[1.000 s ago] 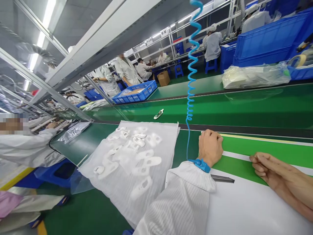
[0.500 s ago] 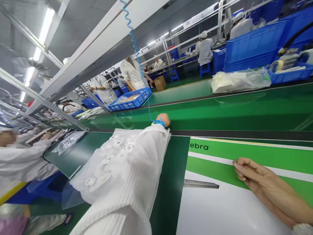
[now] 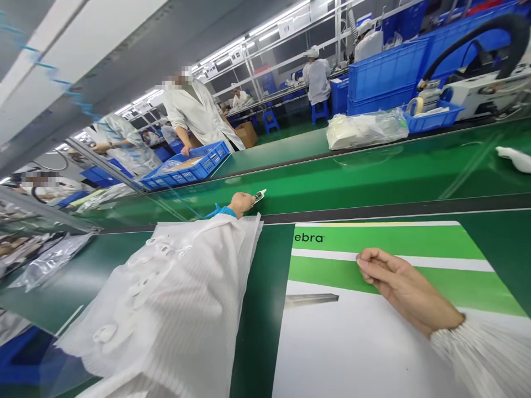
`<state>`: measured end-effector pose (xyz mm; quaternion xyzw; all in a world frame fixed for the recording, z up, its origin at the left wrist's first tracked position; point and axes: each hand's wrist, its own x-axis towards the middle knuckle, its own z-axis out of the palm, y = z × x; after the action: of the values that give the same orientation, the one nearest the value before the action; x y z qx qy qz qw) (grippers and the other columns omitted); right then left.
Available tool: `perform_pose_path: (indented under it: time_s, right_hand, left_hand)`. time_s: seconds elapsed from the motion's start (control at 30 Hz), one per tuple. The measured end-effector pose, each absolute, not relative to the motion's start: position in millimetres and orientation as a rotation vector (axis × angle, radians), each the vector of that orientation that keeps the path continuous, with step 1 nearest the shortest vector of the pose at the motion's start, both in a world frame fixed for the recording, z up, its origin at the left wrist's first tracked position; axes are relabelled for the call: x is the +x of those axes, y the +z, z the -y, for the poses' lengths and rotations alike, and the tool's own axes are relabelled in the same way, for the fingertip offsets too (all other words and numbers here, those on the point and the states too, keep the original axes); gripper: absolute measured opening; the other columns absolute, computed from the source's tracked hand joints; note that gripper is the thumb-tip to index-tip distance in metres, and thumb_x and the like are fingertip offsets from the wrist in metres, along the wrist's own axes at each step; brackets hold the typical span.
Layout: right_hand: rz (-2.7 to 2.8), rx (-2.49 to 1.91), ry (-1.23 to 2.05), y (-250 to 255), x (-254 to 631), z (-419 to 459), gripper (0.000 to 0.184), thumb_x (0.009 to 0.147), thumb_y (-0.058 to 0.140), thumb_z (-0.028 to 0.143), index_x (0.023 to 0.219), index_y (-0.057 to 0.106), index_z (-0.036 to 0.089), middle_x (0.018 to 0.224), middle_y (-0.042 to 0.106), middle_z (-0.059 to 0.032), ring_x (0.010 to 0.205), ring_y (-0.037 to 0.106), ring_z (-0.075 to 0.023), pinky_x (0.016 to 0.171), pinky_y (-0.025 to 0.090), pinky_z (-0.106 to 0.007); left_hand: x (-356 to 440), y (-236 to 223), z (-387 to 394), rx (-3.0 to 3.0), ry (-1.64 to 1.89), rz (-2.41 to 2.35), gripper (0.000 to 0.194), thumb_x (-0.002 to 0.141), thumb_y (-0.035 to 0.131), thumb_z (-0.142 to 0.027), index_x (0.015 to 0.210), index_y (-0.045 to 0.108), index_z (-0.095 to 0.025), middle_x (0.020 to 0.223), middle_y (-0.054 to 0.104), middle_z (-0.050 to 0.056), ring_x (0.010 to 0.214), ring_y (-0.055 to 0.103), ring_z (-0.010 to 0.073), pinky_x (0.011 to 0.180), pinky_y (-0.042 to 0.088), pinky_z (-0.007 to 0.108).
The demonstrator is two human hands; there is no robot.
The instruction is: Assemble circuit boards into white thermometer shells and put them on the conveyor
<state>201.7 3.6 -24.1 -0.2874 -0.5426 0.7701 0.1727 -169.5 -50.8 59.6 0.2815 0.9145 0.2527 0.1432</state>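
My left hand (image 3: 241, 203) is stretched far out over the green conveyor belt (image 3: 373, 177), fingers closed on a small white and green part (image 3: 259, 195). A blue wrist strap (image 3: 222, 210) circles that wrist. The white sleeve lies across a clear bag of several white plastic parts (image 3: 136, 265). My right hand (image 3: 396, 279) rests on the green and white mat (image 3: 373, 331), fingers curled loosely together with nothing visible in them. A flat grey metal strip (image 3: 311, 299) lies on the mat to the left of my right hand.
A blue crate (image 3: 186, 166) stands beyond the belt with a person in a white coat (image 3: 199, 113) bent over it. A bagged bundle (image 3: 365, 128), blue bins (image 3: 385, 77) and a machine (image 3: 477, 88) sit far right. A white object (image 3: 516, 158) lies on the belt. Seated workers line the left.
My left hand left the mat, reached forward over the bag to the conveyor and closed on the small part. My view swung right. My right hand stayed on the mat.
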Motion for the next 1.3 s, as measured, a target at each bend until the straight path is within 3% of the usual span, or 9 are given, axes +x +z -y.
perform_pose_path:
  time_s: [0.2, 0.37, 0.5, 0.57, 0.67, 0.9, 1.13, 1.3]
  right_hand:
    - [1.734, -0.812, 1.875, -3.9, 203.8, 2.1, 0.034, 0.083, 0.067, 0.053, 0.096, 0.061, 0.022, 0.091, 0.058, -0.0029, 0.080, 0.054, -0.0158, 0.077, 0.048, -0.032]
    - [2.254, -0.608, 1.384, 24.0, 231.4, 19.8, 0.031, 0.087, 0.066, 0.042, 0.114, 0.059, 0.030, 0.114, 0.058, -0.0040, 0.097, 0.058, -0.0192, 0.085, 0.051, -0.035]
    - [2.533, -0.583, 1.067, 10.0, 253.9, 47.2, 0.017, 0.088, 0.065, 0.028, 0.105, 0.062, 0.028, 0.111, 0.061, -0.0028, 0.097, 0.059, -0.0204, 0.081, 0.053, -0.037]
    - [2.506, -0.637, 0.978, -6.1, 260.1, 59.1, 0.009, 0.092, 0.059, 0.025, 0.100, 0.063, 0.026, 0.105, 0.063, -0.0034, 0.097, 0.059, -0.0206, 0.084, 0.053, -0.039]
    - [2.420, -0.650, 0.861, -23.7, 263.8, 70.8, 0.013, 0.096, 0.054, 0.025, 0.105, 0.063, 0.024, 0.108, 0.063, -0.0047, 0.103, 0.057, -0.0210, 0.091, 0.051, -0.040]
    - [2.325, -0.661, 0.754, -29.4, 264.4, 80.1, 0.015, 0.096, 0.055, 0.022, 0.108, 0.063, 0.023, 0.110, 0.063, -0.0048, 0.104, 0.056, -0.0209, 0.093, 0.049, -0.040]
    - [2.326, -0.692, 0.755, -30.4, 264.9, 82.1, 0.014, 0.096, 0.055, 0.022, 0.107, 0.063, 0.024, 0.109, 0.063, -0.0040, 0.102, 0.057, -0.0207, 0.091, 0.049, -0.039]
    - [2.324, -0.732, 0.761, -28.4, 261.3, 86.5, 0.013, 0.095, 0.056, 0.025, 0.106, 0.062, 0.023, 0.108, 0.062, -0.0054, 0.103, 0.056, -0.0220, 0.091, 0.048, -0.040]
  left_hand:
    - [-85.2, 66.8, 76.4, 1.039, 0.809, -2.195, 0.015, 0.084, 0.065, -0.025, 0.096, 0.064, -0.017, 0.079, 0.065, 0.001, 0.075, 0.059, 0.0135, 0.068, 0.046, 0.024]
    - [29.3, 49.7, 127.9, 1.234, 0.785, -1.888, 0.017, 0.082, 0.064, -0.032, 0.095, 0.062, -0.022, 0.093, 0.067, 0.001, 0.081, 0.059, 0.0167, 0.071, 0.045, 0.028]
    - [85.2, 20.5, 161.4, 1.273, 0.765, -1.930, 0.012, 0.087, 0.057, -0.025, 0.098, 0.061, -0.025, 0.103, 0.066, 0.002, 0.098, 0.059, 0.0205, 0.086, 0.047, 0.035]
    - [95.0, 9.1, 173.5, 1.406, 0.782, -1.954, 0.020, 0.084, 0.061, -0.019, 0.102, 0.060, -0.027, 0.112, 0.064, 0.002, 0.109, 0.056, 0.0227, 0.094, 0.046, 0.038]
    - [96.2, -0.8, 186.2, 1.574, 0.842, -1.959, 0.038, 0.080, 0.067, -0.013, 0.113, 0.056, -0.029, 0.122, 0.060, 0.002, 0.120, 0.051, 0.0236, 0.103, 0.042, 0.042]
    - [97.0, -7.6, 190.3, 1.668, 0.917, -2.074, 0.020, 0.089, 0.059, -0.019, 0.107, 0.059, -0.027, 0.111, 0.066, 0.000, 0.109, 0.057, 0.0198, 0.097, 0.046, 0.037]
    - [84.5, 7.5, 180.6, 1.315, 0.863, -1.972, 0.022, 0.079, 0.069, -0.017, 0.098, 0.066, -0.028, 0.108, 0.069, -0.004, 0.111, 0.060, 0.0207, 0.099, 0.046, 0.037]
    - [83.6, 8.5, 178.6, 1.212, 0.921, -1.938, 0.015, 0.082, 0.066, -0.019, 0.094, 0.068, -0.027, 0.106, 0.070, -0.003, 0.113, 0.059, 0.0203, 0.101, 0.044, 0.037]
